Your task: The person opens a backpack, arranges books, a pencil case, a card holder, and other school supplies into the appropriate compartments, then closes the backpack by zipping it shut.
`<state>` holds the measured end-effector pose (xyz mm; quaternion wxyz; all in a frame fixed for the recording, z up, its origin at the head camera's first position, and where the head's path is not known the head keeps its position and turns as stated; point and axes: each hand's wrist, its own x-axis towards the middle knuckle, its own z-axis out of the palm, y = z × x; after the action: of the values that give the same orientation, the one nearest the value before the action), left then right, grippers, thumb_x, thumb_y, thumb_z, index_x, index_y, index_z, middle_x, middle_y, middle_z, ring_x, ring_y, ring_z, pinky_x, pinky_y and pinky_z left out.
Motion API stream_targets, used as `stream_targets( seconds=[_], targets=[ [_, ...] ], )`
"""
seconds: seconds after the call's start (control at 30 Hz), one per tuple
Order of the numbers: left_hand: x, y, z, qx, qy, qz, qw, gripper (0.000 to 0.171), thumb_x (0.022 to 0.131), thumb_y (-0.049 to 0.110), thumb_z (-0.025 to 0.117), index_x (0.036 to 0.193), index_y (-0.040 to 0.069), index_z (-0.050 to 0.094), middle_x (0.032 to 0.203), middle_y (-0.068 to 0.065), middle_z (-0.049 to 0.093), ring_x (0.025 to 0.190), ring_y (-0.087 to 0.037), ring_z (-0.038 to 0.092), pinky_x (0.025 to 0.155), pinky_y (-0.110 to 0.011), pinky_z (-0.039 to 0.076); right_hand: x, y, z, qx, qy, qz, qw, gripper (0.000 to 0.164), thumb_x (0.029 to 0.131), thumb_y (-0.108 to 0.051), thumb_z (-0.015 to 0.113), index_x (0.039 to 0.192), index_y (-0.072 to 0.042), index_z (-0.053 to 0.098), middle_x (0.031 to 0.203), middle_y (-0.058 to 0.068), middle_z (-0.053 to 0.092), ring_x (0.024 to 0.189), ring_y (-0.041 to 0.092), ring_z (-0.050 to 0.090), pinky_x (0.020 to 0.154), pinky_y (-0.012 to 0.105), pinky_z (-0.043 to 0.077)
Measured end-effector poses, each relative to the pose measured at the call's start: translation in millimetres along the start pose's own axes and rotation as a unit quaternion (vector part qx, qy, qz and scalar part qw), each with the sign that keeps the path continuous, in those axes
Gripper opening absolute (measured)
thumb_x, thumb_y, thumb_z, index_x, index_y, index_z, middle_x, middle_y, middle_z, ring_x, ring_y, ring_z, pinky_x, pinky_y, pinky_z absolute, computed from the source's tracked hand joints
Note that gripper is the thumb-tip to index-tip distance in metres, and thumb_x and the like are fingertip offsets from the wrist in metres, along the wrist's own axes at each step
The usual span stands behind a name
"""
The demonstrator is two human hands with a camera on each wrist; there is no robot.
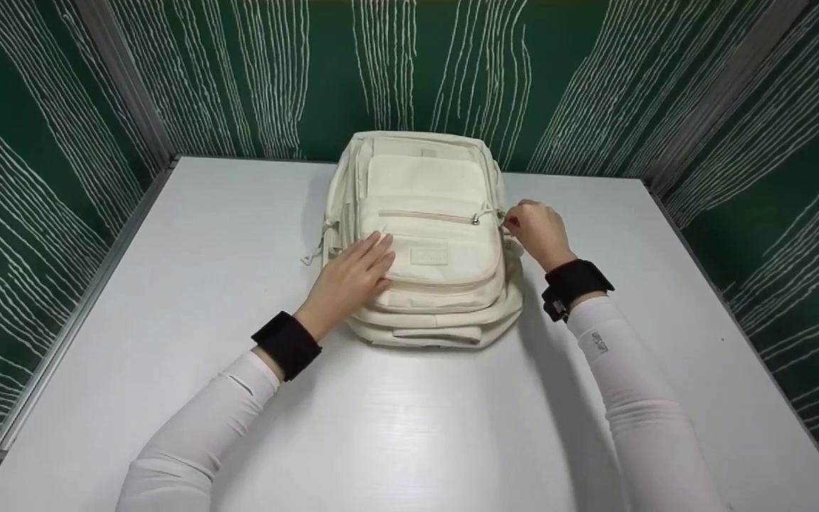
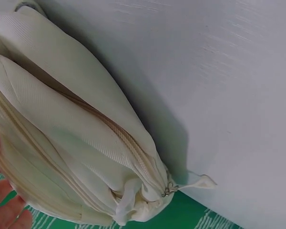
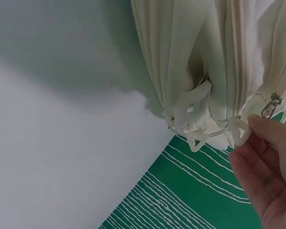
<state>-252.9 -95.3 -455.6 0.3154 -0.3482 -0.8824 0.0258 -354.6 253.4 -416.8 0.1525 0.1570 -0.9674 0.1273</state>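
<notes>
A cream backpack (image 1: 424, 181) lies front side up on the white table. My left hand (image 1: 356, 274) rests on its front panel with the fingers extended, beside the label patch (image 1: 429, 256). In the left wrist view only the left fingers (image 2: 7, 205) show at the edge. At the bag's right side my right hand (image 1: 539, 231) pinches a white zipper pull (image 3: 238, 132) between thumb and index finger. Another white pull (image 3: 196, 143) hangs close by on the same side. The front pocket's zipper slider (image 1: 475, 220) sits at the right end of its zipper.
A further zipper pull (image 2: 205, 182) sticks out from the bag's left side over the white table (image 1: 189, 284). Green walls (image 1: 559, 85) with white wavy lines stand behind and on both sides. Grey metal posts (image 1: 129, 78) mark the corners.
</notes>
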Motion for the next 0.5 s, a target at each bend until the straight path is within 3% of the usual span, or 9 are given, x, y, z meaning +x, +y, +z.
stream_targets(
  seconds=[0.27,0.5],
  targets=[
    [-1.4,-0.7,1.9,0.003,-0.006,-0.005,1.0,0.044,0.101,0.035,0.06,0.134,0.007,0.064,0.15,-0.011,0.059,0.141,-0.028,0.055,0.118,-0.038,0.045,13.3,-0.4,4.7,0.013,0.013,0.023,1.0,0.014,0.095,-0.004,0.066,0.099,0.003,0.078,0.096,0.024,0.071,0.091,0.044,0.069,0.08,0.057,0.056],
    [-0.5,-0.1,3.2,-0.012,0.011,-0.006,0.9999,0.042,0.101,0.033,0.063,0.132,0.006,0.066,0.149,-0.012,0.06,0.14,-0.028,0.056,0.116,-0.038,0.047,14.4,-3.3,9.0,0.021,0.022,0.045,0.999,0.015,0.098,-0.004,0.064,0.1,0.002,0.078,0.099,0.023,0.073,0.093,0.043,0.07,0.083,0.057,0.057]
  ],
)
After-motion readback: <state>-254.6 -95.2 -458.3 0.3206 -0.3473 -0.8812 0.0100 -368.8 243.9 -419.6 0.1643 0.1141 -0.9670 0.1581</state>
